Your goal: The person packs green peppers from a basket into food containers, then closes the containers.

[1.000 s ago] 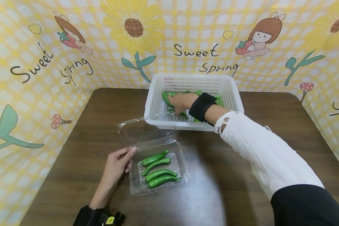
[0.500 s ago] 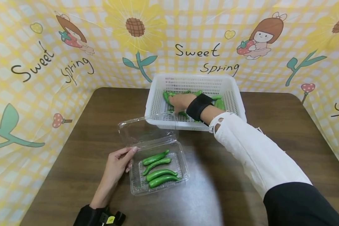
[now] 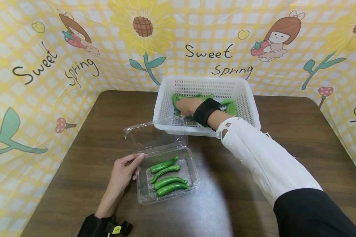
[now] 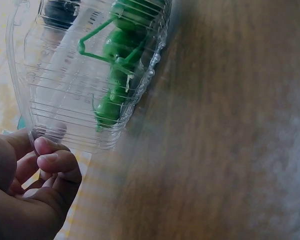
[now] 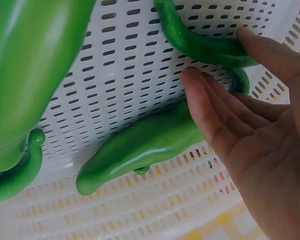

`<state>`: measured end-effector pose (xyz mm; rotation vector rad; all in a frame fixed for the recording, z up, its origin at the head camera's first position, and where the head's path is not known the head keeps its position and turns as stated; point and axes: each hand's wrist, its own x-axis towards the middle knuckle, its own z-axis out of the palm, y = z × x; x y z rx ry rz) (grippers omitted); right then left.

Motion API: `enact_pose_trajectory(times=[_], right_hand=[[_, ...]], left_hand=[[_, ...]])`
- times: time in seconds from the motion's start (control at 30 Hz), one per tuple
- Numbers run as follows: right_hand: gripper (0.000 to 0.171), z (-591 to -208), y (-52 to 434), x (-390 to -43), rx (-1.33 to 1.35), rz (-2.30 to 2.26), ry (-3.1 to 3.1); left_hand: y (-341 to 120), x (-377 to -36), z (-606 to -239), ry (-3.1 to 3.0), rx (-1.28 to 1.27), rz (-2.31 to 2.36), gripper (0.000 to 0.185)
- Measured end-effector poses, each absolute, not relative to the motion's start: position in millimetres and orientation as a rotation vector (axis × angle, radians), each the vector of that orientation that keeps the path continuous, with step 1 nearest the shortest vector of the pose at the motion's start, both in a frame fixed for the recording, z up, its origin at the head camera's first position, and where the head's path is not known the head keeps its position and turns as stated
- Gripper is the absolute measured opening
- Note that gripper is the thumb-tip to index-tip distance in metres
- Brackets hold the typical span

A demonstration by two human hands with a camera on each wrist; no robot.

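My left hand (image 3: 123, 171) pinches the left edge of a clear plastic clamshell container (image 3: 144, 189), near its hinge. The lid (image 3: 152, 140) stands raised, and several green chili peppers (image 3: 170, 181) lie side by side in the base. My right hand (image 3: 188, 107) reaches down into a white perforated basket (image 3: 207, 131). In the right wrist view, its thumb and nearly straight fingers lie apart around a dark curved pepper (image 5: 202, 49), the thumb touching it. Below the fingers lies a longer green pepper (image 5: 140, 145); a firm hold does not show.
A large pale green pepper (image 5: 30, 65) and a small curved one (image 5: 25, 172) lie elsewhere in the basket. The basket stands at the back of a brown wooden table (image 3: 86, 158), against a yellow checked cloth (image 3: 201, 29). The raised lid overlaps the basket's front left corner.
My right forearm has shifted a little to the left, with the hand staying low in the basket among the peppers. The left hand and the container have stayed in place.
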<state>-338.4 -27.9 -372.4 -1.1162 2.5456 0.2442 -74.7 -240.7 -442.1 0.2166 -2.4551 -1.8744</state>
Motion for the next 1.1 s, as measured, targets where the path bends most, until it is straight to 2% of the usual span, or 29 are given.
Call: enact_pose_trajectory(times=[0.17, 0.7, 0.93, 1.1], right_hand=[[0.020, -375.7, -34.8, -342.7, -1.093, 0.245, 2.527], [0.025, -377.2, -36.9, -343.1, -1.015, 0.141, 2.573], [0.020, -378.2, -30.1, -344.9, -0.971, 0.115, 2.563], [0.022, -378.4, -27.2, -343.3, -0.926, 0.076, 2.557]], left_hand=[[-241.3, -75.3, -442.4, -2.452, 0.215, -1.869, 0.029], [-239.6, -74.7, -440.7, -2.440, 0.238, -1.894, 0.031], [-239.5, -75.1, -441.2, -2.435, 0.221, -1.893, 0.030], [-240.1, -74.9, -442.0, -2.434, 0.218, -1.892, 0.030]])
